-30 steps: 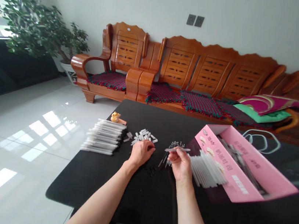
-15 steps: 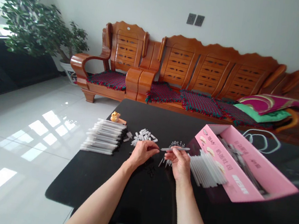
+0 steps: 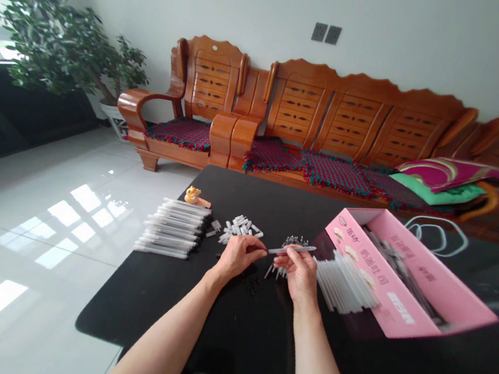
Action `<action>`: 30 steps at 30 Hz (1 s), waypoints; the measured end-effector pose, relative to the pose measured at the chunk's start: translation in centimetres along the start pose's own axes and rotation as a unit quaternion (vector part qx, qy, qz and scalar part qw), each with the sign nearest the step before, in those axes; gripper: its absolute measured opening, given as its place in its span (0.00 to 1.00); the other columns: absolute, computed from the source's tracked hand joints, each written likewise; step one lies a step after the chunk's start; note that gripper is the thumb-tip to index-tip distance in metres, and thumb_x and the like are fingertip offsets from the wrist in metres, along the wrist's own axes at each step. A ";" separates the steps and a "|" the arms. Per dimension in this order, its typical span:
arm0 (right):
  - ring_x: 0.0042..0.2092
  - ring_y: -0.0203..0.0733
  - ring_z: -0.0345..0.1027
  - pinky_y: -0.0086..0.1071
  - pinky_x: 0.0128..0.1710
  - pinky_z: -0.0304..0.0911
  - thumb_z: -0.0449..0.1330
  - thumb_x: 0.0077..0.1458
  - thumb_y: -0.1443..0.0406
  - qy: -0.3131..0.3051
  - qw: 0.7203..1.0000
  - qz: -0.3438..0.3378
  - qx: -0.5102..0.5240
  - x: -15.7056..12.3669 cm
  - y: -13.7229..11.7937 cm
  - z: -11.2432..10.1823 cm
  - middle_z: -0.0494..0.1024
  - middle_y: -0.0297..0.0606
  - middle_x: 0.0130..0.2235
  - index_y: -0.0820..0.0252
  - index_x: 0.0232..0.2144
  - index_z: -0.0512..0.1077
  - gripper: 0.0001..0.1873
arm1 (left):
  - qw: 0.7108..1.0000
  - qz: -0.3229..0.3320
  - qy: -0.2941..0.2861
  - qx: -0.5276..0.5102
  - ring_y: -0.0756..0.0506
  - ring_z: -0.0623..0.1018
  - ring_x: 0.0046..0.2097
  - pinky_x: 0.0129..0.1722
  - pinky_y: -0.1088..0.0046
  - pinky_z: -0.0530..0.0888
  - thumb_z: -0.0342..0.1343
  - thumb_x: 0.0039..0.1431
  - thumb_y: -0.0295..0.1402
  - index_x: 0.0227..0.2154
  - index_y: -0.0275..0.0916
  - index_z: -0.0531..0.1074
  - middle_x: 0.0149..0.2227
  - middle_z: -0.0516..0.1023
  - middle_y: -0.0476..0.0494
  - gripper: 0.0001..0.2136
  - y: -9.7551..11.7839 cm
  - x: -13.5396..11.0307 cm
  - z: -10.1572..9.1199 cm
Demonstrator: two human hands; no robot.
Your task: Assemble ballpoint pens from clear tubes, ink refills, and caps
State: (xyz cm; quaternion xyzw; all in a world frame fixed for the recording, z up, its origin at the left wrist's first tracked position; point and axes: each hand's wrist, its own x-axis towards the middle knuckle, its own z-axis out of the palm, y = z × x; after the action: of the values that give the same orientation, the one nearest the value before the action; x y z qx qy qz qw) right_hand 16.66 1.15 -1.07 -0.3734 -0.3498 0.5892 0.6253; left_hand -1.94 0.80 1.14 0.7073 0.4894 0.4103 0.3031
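The slim pen, pinched by the right hand, could be dropped if it slips; the left hand's grip cannot be told.

You're pinching a slim pen barrel, probably clear plastic, level in your right hand, tip just beside your left hand.
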 end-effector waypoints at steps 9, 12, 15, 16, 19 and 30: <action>0.23 0.42 0.76 0.29 0.21 0.73 0.70 0.46 0.63 -0.001 1.000 0.002 -0.007 -0.2 -0.2 0.3 0.81 0.39 0.25 0.63 0.32 0.74 0.12 | 1.000 0.007 -0.008 0.009 0.51 0.71 0.26 0.28 0.77 0.65 0.60 0.56 0.34 0.31 0.38 0.80 0.25 0.78 0.49 0.06 0.3 0.0 0.0; 0.22 0.42 0.76 0.29 0.21 0.73 0.70 0.45 0.63 0.002 1.000 0.004 -0.006 -0.2 -0.2 0.4 0.81 0.39 0.25 0.63 0.32 0.74 0.12 | 1.000 -0.011 -0.013 -0.004 0.50 0.72 0.26 0.28 0.77 0.65 0.60 0.57 0.35 0.32 0.37 0.80 0.23 0.76 0.49 0.07 0.2 0.0 0.1; 0.22 0.42 0.76 0.29 0.21 0.73 0.70 0.45 0.62 0.003 1.000 0.004 -0.001 -0.2 -0.2 0.4 0.81 0.39 0.25 0.63 0.31 0.74 0.13 | 1.000 -0.022 -0.014 -0.017 0.50 0.72 0.24 0.27 0.77 0.65 0.58 0.58 0.37 0.33 0.37 0.79 0.21 0.74 0.49 0.09 0.1 -0.1 0.2; 0.23 0.42 0.76 0.29 0.21 0.73 0.70 0.45 0.62 0.002 1.000 0.003 0.001 -0.2 -0.2 0.4 0.82 0.39 0.25 0.63 0.31 0.74 0.13 | 0.999 -0.022 -0.015 -0.017 0.50 0.72 0.24 0.27 0.77 0.65 0.58 0.58 0.37 0.33 0.36 0.79 0.21 0.74 0.49 0.10 0.1 -0.1 0.2; 0.23 0.41 0.77 0.29 0.21 0.73 0.70 0.45 0.62 0.003 1.000 0.001 0.001 -0.2 -0.2 0.4 0.82 0.39 0.26 0.62 0.32 0.74 0.13 | 0.999 -0.022 -0.021 -0.011 0.51 0.72 0.24 0.25 0.77 0.63 0.57 0.59 0.39 0.32 0.36 0.79 0.20 0.73 0.49 0.12 0.1 -0.1 0.2; 0.22 0.41 0.76 0.29 0.20 0.73 0.71 0.44 0.61 0.013 1.000 -0.002 -0.009 -0.3 -0.3 0.7 0.81 0.39 0.25 0.63 0.32 0.74 0.14 | 0.999 -0.026 0.008 -0.036 0.51 0.72 0.26 0.27 0.78 0.66 0.63 0.53 0.38 0.33 0.36 0.77 0.25 0.76 0.49 0.10 -0.4 0.0 0.7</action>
State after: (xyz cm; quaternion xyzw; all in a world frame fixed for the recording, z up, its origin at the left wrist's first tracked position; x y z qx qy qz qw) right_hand 16.19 0.91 -0.49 -0.3858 -0.3480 0.5798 0.6276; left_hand -1.47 0.91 0.48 0.6800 0.4945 0.4252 0.3351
